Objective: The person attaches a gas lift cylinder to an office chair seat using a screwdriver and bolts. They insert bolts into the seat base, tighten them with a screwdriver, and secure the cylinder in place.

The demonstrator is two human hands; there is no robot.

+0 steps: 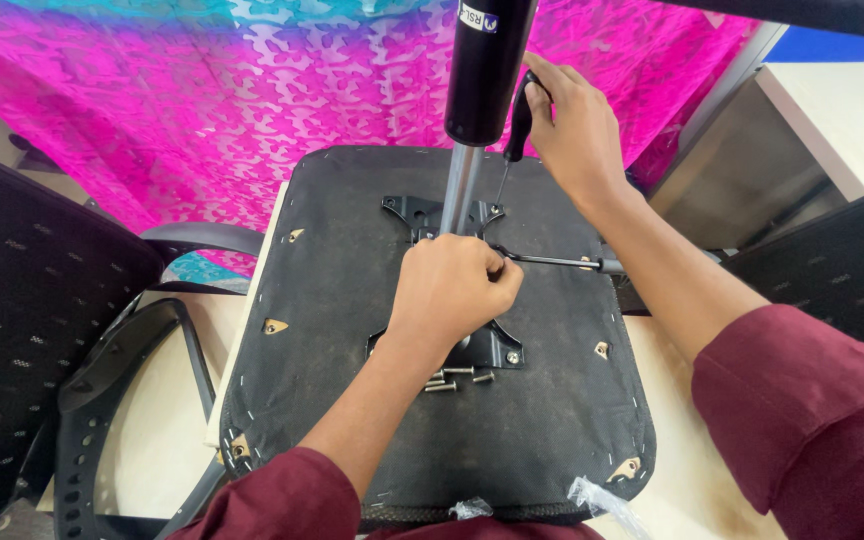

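Note:
An upturned office chair seat lies in front of me, its black fabric underside facing up. A black metal mounting plate with a gas cylinder column rises from its middle. My left hand is closed over the plate at the base of the column, and what its fingers hold is hidden. My right hand grips the black handle of a screwdriver beside the column, with the tip pointing down at the plate. Loose screws lie on the seat just below my left hand.
A lever rod sticks out to the right from the plate. A black mesh chair back and armrest stand at left; another mesh part is at right. Pink patterned cloth hangs behind. A pale tabletop lies underneath.

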